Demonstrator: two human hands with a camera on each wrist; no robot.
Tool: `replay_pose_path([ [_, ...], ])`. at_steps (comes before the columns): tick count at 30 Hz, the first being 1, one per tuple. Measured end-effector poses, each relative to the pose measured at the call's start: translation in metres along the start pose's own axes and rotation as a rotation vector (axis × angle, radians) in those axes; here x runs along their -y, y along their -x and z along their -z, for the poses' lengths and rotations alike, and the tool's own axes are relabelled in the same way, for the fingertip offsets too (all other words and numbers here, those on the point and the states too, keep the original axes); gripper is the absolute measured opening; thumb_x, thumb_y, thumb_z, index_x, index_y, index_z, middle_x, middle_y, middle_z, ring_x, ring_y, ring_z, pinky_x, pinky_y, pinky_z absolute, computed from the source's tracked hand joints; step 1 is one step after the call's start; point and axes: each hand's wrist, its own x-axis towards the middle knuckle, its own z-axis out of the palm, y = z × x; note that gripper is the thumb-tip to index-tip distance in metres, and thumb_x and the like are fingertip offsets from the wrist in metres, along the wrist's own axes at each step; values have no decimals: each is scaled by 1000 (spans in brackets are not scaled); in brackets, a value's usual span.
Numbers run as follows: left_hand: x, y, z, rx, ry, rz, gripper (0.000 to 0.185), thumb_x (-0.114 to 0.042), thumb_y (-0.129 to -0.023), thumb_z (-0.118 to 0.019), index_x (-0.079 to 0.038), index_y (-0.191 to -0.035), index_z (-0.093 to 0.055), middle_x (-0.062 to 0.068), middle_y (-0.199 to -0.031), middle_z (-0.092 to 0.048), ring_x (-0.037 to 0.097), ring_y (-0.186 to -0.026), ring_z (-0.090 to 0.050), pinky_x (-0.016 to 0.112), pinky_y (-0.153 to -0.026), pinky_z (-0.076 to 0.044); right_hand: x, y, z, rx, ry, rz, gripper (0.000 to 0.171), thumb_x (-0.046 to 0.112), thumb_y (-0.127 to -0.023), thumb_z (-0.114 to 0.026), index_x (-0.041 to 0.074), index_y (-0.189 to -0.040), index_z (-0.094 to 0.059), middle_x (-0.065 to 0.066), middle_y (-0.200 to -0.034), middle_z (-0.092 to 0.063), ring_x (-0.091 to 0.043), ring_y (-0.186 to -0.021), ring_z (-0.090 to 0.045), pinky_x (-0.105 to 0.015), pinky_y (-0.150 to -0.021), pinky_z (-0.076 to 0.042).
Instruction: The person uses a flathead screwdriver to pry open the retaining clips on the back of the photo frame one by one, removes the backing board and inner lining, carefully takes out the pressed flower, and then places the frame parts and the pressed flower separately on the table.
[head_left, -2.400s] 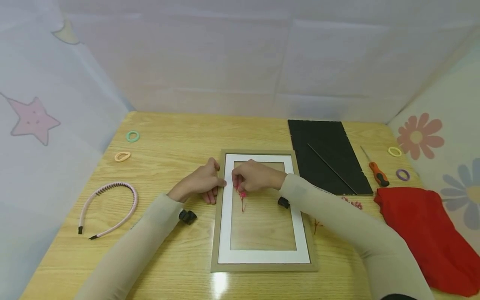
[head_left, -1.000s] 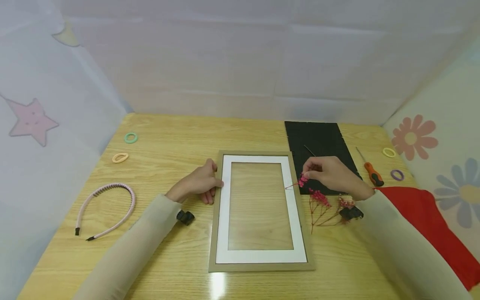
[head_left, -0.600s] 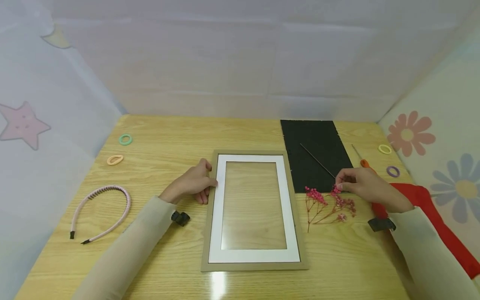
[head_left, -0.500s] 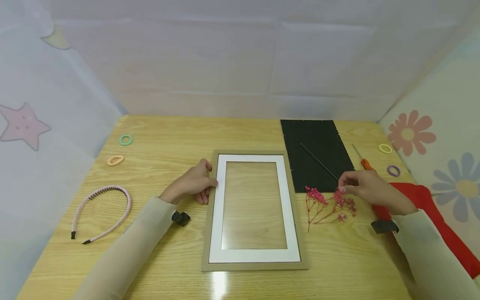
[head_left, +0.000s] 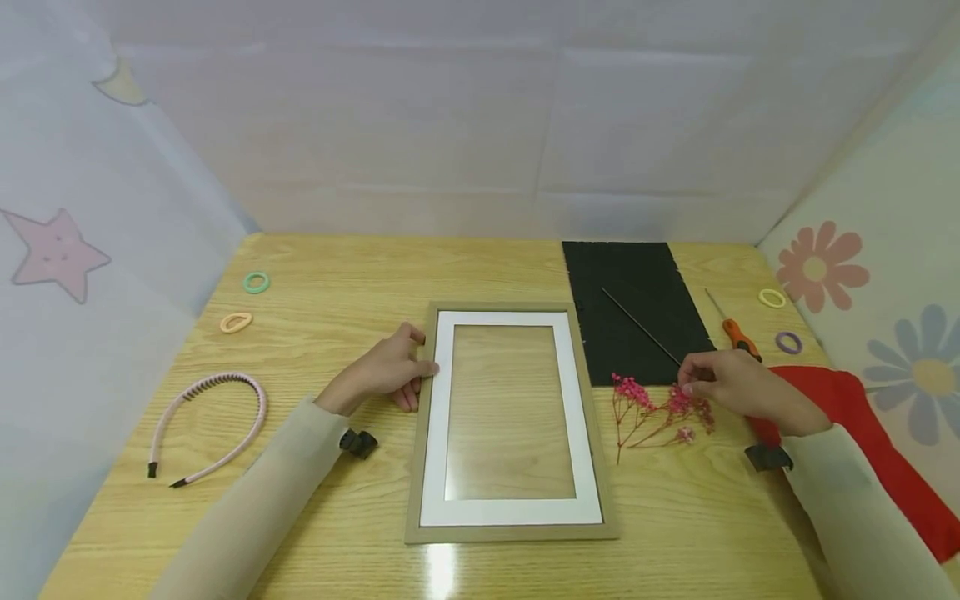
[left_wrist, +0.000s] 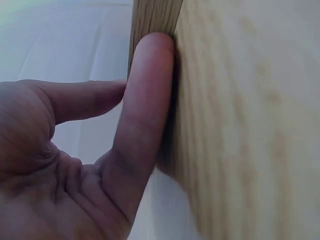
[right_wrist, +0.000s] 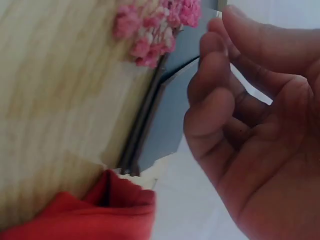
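A wooden picture frame [head_left: 609, 467] with a white mat lies in the middle of the table. At its left edge my left hand [head_left: 390, 365] grips the rail, thumb on top and fingers down the outer side. The left wrist view shows one finger [left_wrist: 146, 95] flat against the frame's wooden side [left_wrist: 157, 15]. To the right of the frame my right hand [head_left: 731, 383] pinches a small sprig of pink dried flowers [head_left: 680, 402] among other pink flower sprigs [head_left: 633, 393]. In the right wrist view, pink blossoms [right_wrist: 187, 11] are beside the curled fingertips.
A black backing board [head_left: 630, 333] with a thin rod [head_left: 641, 326] on it lies behind the flowers. An orange-handled screwdriver [head_left: 737, 333] and red cloth [head_left: 855, 433] are at the right. A headband [head_left: 258, 408] and green hair tie [head_left: 257, 282] lie left.
My right hand has moved from over the frame's opening to the flowers at the right, carrying the sprig and lowering it there. The left hand has stayed at the frame's left edge.
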Motion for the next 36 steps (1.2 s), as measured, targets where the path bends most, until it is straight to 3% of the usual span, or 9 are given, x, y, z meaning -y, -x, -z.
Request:
replay_pose_path([
  [5, 8, 16, -2, 9, 55, -39, 64, -19, -100, -63, -3, -150, -26, 16, -88, -66, 25, -62, -71, 42, -60, -65, 19, -2, -8, -175, 62, 94, 5, 17, -95, -71, 13, -97, -68, 9, -73, -65, 1, -61, -48, -19, -53, -43],
  [8, 14, 34, -10, 13, 67, -63, 63, -15, -99, -65, -1, -149, -29, 16, -91, -66, 24, -63, -70, 41, -60, -65, 53, 0, -23, -306, 62, 205, 11, 11, -90, -76, 11, -98, -69, 8, -79, -64, -1, -67, -49, -19, -56, -47],
  [10, 16, 47, -18, 7, 62, -62, 63, -13, -97, -66, -2, -149, -30, 16, -92, -66, 22, -64, -70, 40, -60, -65, 79, 4, -36, -338, 47, 287, 16, 9, -88, -78, 11, -101, -69, 8, -85, -65, -1, -72, -53, -18, -60, -51],
  [16, 17, 85, -45, -30, 48, -54, 69, -9, -94, -70, 0, -151, -32, 12, -94, -65, 19, -64, -69, 35, -58, -64, 153, 22, -71, -209, 27, 535, 27, 18, -90, -77, 14, -114, -66, 7, -110, -66, -5, -95, -62, -25, -81, -61],
  [19, 16, 100, -60, -33, 93, -84, 73, -8, -91, -73, 5, -151, -33, 14, -100, -63, 18, -67, -69, 33, -59, -64, 173, 30, -85, -151, 67, 653, 31, 24, -92, -76, 14, -118, -63, 7, -114, -65, -6, -101, -62, -27, -87, -60],
  [21, 16, 107, -70, -34, 123, -114, 75, -7, -89, -75, 8, -150, -34, 16, -107, -62, 15, -70, -68, 31, -61, -64, 180, 33, -93, -117, 109, 685, 36, 29, -92, -75, 13, -122, -62, 6, -116, -64, -6, -105, -61, -26, -89, -60],
  [27, 21, 118, -87, -40, 174, -139, 70, -6, -87, -76, 11, -146, -42, 18, -115, -62, 13, -75, -70, 27, -64, -64, 186, 43, -105, 32, 206, 588, 46, 38, -88, -77, 15, -124, -59, 7, -114, -61, -5, -101, -55, -21, -84, -57],
  [33, 25, 110, -85, -73, 236, -92, 56, -2, -89, -71, 9, -139, -50, 15, -99, -66, 21, -67, -73, 34, -60, -65, 185, 43, -114, -40, 223, 641, 42, 27, -80, -83, 15, -111, -59, 9, -98, -55, -3, -85, -46, -18, -75, -50],
  [36, 27, 105, -82, -76, 248, -79, 54, 0, -88, -71, 8, -137, -50, 15, -94, -67, 22, -63, -73, 37, -59, -65, 184, 37, -117, 16, 180, 614, 41, 25, -80, -83, 16, -112, -57, 9, -100, -56, -2, -87, -47, -18, -77, -50],
])
